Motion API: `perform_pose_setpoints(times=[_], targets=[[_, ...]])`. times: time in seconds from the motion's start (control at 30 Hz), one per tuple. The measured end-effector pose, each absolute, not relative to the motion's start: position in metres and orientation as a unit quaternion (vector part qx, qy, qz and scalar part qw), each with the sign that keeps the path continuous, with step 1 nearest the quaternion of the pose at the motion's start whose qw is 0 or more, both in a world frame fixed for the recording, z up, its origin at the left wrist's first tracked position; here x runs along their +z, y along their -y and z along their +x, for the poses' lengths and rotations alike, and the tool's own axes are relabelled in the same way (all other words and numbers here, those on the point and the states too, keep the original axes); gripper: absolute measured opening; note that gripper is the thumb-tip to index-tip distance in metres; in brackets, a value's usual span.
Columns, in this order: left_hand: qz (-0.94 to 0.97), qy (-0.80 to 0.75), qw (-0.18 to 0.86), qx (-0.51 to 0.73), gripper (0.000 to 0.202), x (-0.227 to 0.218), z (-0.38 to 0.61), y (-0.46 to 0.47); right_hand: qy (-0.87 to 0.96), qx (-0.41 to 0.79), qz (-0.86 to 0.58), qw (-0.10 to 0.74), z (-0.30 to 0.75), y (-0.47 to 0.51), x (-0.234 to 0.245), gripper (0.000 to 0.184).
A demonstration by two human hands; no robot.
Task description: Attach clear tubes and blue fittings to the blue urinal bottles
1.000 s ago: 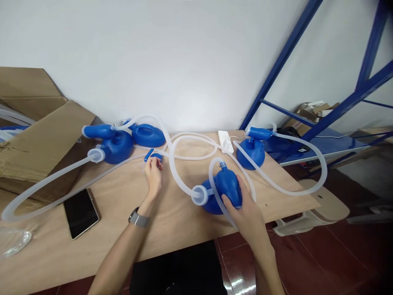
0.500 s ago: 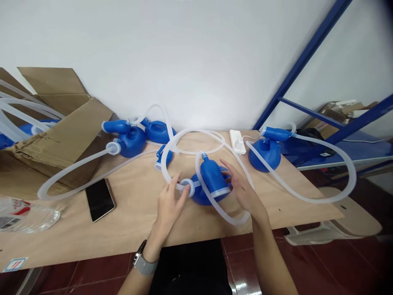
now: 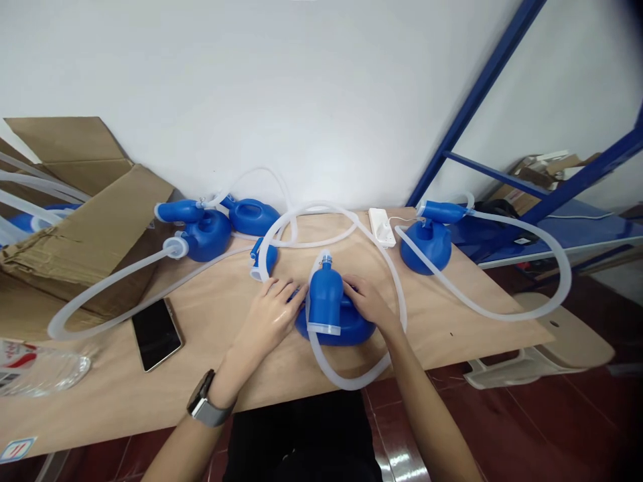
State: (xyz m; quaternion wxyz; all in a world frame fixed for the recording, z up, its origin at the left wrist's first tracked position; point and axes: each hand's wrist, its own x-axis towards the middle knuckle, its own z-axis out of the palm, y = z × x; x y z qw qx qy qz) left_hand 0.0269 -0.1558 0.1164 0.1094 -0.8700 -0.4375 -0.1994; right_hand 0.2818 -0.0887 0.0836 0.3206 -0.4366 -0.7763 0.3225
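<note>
A blue plastic vessel (image 3: 329,314) with a bottle-shaped spout lies on the wooden table (image 3: 226,375) right in front of me, and clear hoses (image 3: 351,381) loop from it. My left hand (image 3: 268,318) presses against its left side with the fingers curled round it. On the vessel's right side my right hand (image 3: 366,301) grips in the same way. A small blue cap-like part (image 3: 262,258) lies just behind my left hand. I wear a grey watch (image 3: 203,402) on my left wrist.
Two more blue vessels (image 3: 203,231) with hoses sit at the back left, another (image 3: 426,244) at the back right beside a white power strip (image 3: 380,226). A black phone (image 3: 155,333), a cardboard box (image 3: 80,227) and a clear plastic bag (image 3: 40,368) lie left. Blue shelving (image 3: 502,60) stands right.
My left hand left the small blue part at the back and came to the vessel. Both hands closed on the vessel's sides, and it turned so the spout points away from me.
</note>
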Motion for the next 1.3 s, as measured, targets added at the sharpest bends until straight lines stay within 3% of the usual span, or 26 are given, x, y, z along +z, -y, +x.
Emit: perform_pose_setpoints(times=[0.17, 0.27, 0.37, 0.5, 0.6, 0.87, 1.03, 1.13, 1.3], targets=[[-0.893, 0.412, 0.124, -0.131, 0.024, 0.134, 0.02, 0.142, 0.762, 0.335, -0.439, 0.337, 0.282, 0.086, 0.082, 0.045], [-0.895, 0.384, 0.158, -0.162, 0.027, 0.134, 0.021, 0.138, 0.752, 0.34, -0.447, 0.344, 0.283, 0.085, 0.078, 0.044], [-0.858, 0.405, 0.167, -0.268, 0.032, 0.121, 0.023, 0.137, 0.753, 0.346, -0.44, 0.347, 0.283, 0.084, 0.075, 0.043], [-0.744, 0.479, 0.066, -0.461, 0.031, 0.094, 0.032, 0.138, 0.753, 0.355, -0.431, 0.347, 0.283, 0.082, 0.076, 0.044], [-0.685, 0.502, 0.033, -0.527, 0.028, 0.079, 0.041, 0.142, 0.751, 0.359, -0.433, 0.346, 0.283, 0.079, 0.077, 0.046], [-0.377, 0.493, -0.14, -0.772, 0.033, 0.095, 0.043, 0.143, 0.75, 0.375, -0.425, 0.341, 0.284, 0.071, 0.081, 0.044], [-0.513, 0.583, -0.163, -0.609, 0.027, 0.094, 0.001, 0.146, 0.762, 0.382, -0.403, 0.335, 0.285, 0.067, 0.083, 0.044], [-0.516, 0.639, -0.125, -0.556, 0.027, 0.087, -0.036, 0.148, 0.764, 0.387, -0.392, 0.336, 0.287, 0.058, 0.082, 0.046], [-0.643, 0.659, -0.148, -0.361, 0.047, 0.069, -0.082, 0.148, 0.77, 0.402, -0.369, 0.33, 0.287, 0.035, 0.078, 0.049]])
